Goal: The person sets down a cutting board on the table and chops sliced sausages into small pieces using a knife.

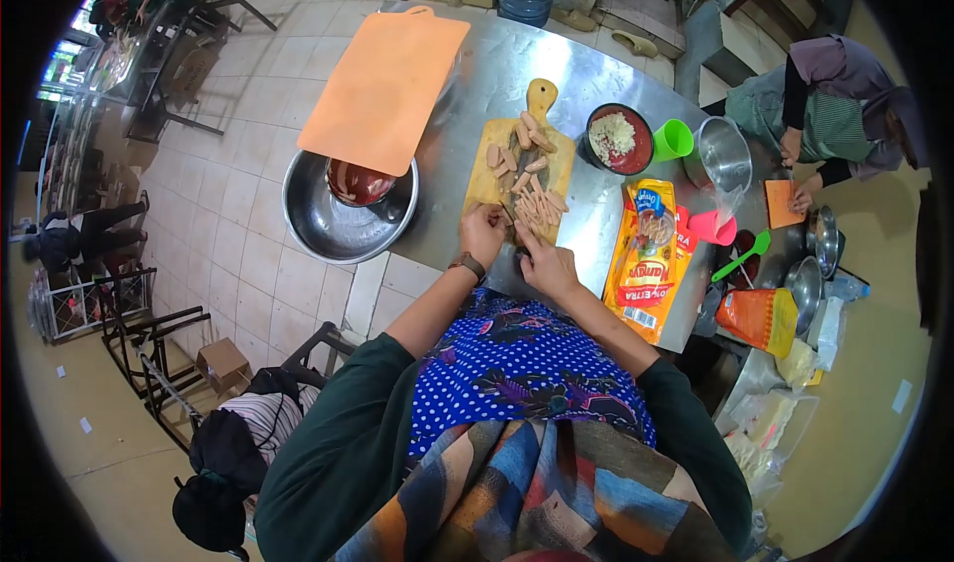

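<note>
Cut pieces of pinkish sausage (537,204) are spread over a wooden cutting board (563,155) whose handle points away from me. My left hand (483,232), with a watch on the wrist, is at the board's near left corner, fingers pinched on a sausage piece that they mostly hide. Close beside it, my right hand (549,266) is closed with the index finger stretched forward over the board. A dark handle shows under that hand, apparently a knife's; the blade is mostly hidden. To the right lies an orange sausage packet (646,264).
Left of the board, an orange cutting board (388,90) rests over a large metal bowl (298,214). A dark bowl of chopped white food (614,140), a green cup (673,140) and a metal pot (720,155) stand right. Another person (840,115) cuts on a small orange board (783,204).
</note>
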The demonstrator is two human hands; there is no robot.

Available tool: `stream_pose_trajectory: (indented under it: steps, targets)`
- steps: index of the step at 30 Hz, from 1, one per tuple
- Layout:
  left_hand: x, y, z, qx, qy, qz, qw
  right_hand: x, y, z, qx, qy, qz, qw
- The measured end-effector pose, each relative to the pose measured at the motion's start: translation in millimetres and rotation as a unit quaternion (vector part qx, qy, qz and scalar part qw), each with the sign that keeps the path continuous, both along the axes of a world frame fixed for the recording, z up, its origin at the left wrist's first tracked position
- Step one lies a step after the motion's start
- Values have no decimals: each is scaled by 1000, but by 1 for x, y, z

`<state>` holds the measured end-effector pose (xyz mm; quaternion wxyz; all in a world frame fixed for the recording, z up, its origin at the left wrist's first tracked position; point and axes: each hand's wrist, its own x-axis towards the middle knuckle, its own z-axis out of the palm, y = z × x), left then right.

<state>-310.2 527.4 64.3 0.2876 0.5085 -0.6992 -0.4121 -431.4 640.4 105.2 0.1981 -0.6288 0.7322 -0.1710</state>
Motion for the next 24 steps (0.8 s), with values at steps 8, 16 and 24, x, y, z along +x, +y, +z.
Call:
stream_pose_trajectory:
  steps: [8,16,24]
  targets:
    - [0,-2,-3,11,-8,-6,1000,-4,1,-4,-10,7,20,1000]
    - [1,-4,-6,15,1,13,1000,-16,48,6,83,-5,24,996]
    - [1,-6,-3,20,-6,18,1000,1,-11,4,9,7,19,1000]
